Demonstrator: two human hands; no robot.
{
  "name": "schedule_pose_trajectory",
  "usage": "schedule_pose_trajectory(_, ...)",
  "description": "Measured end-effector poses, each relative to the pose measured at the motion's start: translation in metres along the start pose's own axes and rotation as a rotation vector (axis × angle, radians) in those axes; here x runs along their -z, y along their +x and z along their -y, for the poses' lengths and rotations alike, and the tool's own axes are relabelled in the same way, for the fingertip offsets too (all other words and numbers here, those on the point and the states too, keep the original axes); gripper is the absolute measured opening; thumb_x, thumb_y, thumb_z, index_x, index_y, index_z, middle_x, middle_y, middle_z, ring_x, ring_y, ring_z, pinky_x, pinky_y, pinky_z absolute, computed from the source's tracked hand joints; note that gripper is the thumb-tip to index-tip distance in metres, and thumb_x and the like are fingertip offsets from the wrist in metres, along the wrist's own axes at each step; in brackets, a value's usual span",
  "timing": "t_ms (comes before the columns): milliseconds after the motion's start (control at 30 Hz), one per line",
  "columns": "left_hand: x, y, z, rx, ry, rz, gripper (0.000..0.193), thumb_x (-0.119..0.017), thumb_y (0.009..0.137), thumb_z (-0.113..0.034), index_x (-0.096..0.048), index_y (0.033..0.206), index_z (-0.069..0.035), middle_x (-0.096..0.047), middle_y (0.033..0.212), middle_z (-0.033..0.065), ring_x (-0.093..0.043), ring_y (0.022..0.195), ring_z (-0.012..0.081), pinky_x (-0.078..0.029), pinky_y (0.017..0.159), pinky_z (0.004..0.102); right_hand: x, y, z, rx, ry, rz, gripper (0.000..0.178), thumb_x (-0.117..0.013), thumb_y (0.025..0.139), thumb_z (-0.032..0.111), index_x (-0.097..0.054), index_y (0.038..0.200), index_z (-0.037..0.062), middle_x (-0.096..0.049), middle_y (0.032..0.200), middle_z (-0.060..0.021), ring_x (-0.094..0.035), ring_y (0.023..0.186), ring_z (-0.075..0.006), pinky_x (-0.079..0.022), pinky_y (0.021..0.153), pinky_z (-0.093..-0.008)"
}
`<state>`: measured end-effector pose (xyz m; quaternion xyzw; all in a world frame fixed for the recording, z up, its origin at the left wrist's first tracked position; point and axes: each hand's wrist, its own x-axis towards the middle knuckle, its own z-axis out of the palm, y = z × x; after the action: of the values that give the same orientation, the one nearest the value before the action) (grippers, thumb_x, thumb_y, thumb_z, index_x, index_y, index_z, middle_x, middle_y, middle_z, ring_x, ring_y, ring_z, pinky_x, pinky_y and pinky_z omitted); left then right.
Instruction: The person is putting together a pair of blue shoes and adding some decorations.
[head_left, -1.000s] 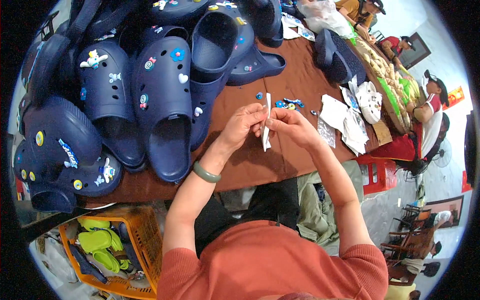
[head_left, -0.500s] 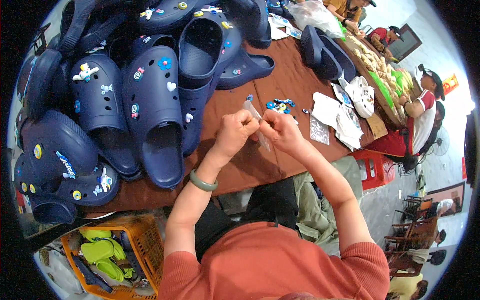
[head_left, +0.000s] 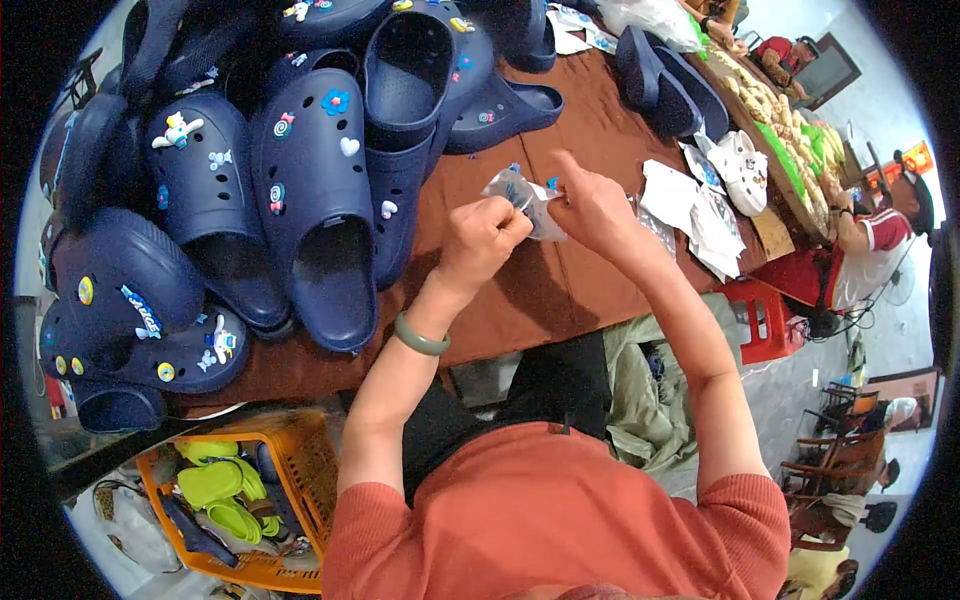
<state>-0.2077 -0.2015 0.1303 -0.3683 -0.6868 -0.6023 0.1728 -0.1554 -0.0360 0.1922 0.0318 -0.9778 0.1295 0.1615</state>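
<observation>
My left hand (head_left: 484,240) is closed on a small clear plastic bag (head_left: 526,200) above the brown-covered table. My right hand (head_left: 598,207) grips the bag's other side, its index finger stretched out and the rest curled. Something blue shows at the bag's upper edge; whether it lies inside or behind is unclear. To the left stand navy clogs, one clog (head_left: 310,170) bearing a blue flower, white heart and swirl charms. Beside it, another clog (head_left: 205,165) carries a white figure charm. My right hand covers the spot where loose charms lay.
White paper packets (head_left: 690,215) and a white clog (head_left: 742,172) lie at the right, near navy slides (head_left: 668,85). An orange crate (head_left: 300,470) with lime-green clogs stands lower left. A red stool (head_left: 765,320) is at the right. Co-workers sit around a far table.
The plastic bag has been spread wider between my hands, and my right index finger has straightened. My right hand has shifted right and up. The whole view has moved slightly.
</observation>
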Motion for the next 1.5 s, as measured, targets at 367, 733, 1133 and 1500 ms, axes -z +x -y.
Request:
schedule_pose_trajectory(367, -0.007, 0.008, 0.005, 0.975, -1.114, 0.346, 0.068, -0.043, 0.08, -0.069, -0.052, 0.114, -0.011, -0.061, 0.097, 0.0146, -0.064, 0.076, 0.0289, -0.055, 0.065, 0.0432, 0.007, -0.01, -0.005, 0.35, 0.023, -0.351, 0.031, -0.062, 0.071, 0.009, -0.052, 0.101, 0.0079, -0.053, 0.083, -0.0121, -0.059, 0.073, -0.0316, -0.049, 0.055, -0.0394)
schedule_pose_trajectory(733, -0.085, 0.045, 0.004, 0.859, -0.901, 0.052, 0.039, -0.073, 0.075, -0.03, -0.052, 0.101, -0.01, -0.059, 0.091, 0.0076, -0.061, 0.088, 0.022, -0.053, 0.072, 0.0386, -0.049, -0.048, -0.05, 0.106, 0.452, -0.628, 0.029, -0.064, 0.072, 0.008, -0.047, 0.095, 0.0039, -0.053, 0.083, -0.0136, -0.056, 0.075, -0.0338, -0.045, 0.063, -0.041)
schedule_pose_trajectory(1133, -0.155, 0.093, -0.001, 0.385, -0.291, 0.204, 0.07, -0.073, 0.071, -0.011, -0.022, 0.119, -0.01, -0.053, 0.094, 0.0127, -0.054, 0.082, 0.0173, -0.046, 0.072, 0.0337, -0.073, -0.039, -0.095, -0.477, 1.714, -0.624, 0.02, -0.07, 0.077, 0.01, -0.067, 0.096, 0.0037, -0.062, 0.079, 0.0035, -0.056, 0.07, -0.0061, -0.046, 0.061, -0.0219)
schedule_pose_trajectory(1500, -0.149, 0.114, 0.026, 0.73, -0.312, 0.422, 0.029, -0.069, 0.074, -0.026, -0.051, 0.089, -0.009, -0.054, 0.082, 0.0014, -0.052, 0.074, 0.0121, -0.042, 0.065, 0.0284, -0.078, -0.03, -0.099, -0.335, 1.391, -0.695, 0.041, -0.075, 0.073, 0.018, -0.06, 0.11, 0.0066, -0.053, 0.105, -0.0038, -0.048, 0.102, -0.0136, -0.04, 0.087, -0.0293)
